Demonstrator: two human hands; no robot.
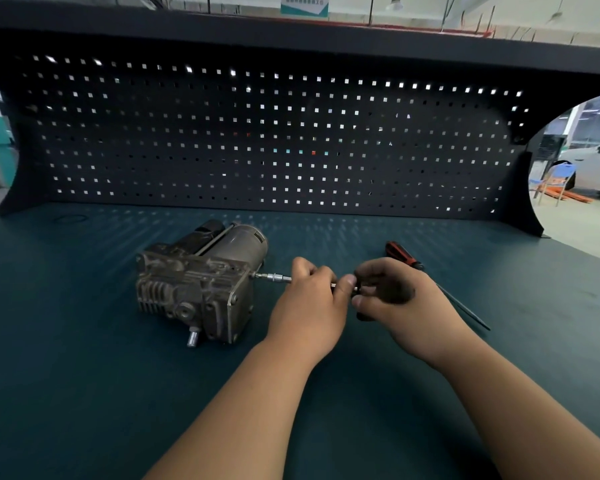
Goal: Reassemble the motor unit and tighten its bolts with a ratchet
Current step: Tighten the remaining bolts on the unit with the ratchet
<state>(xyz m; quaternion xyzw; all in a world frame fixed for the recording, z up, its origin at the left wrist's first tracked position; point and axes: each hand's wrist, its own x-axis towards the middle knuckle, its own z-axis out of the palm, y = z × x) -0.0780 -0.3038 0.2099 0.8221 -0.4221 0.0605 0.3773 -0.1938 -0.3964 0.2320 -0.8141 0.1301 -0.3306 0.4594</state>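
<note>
Two hands meet on one tool just right of the motor unit [201,278], which sits on the green table [84,375] a little left of centre. The unit's long axis runs from its finned block, nearest the viewer, back and slightly rightward to the round motor can at the far end. A short metal stub sticks out toward the viewer from its near lower corner.

The ratchet [274,278] lies almost level, its long axis left to right. Its slim silver shaft points left, with the tip against the right face of the unit's block. The left hand [309,303] has its fingers curled over the middle of the shaft, back of the hand up. The right hand [395,299] grips the dark handle end, thumb and fingers wrapped round it so that most of it is hidden.

Behind the right hand a screwdriver [400,254] with a red and black handle lies on the table, its thin blade pointing toward the near right. A dark pegboard [257,133] stands along the table's back edge.
</note>
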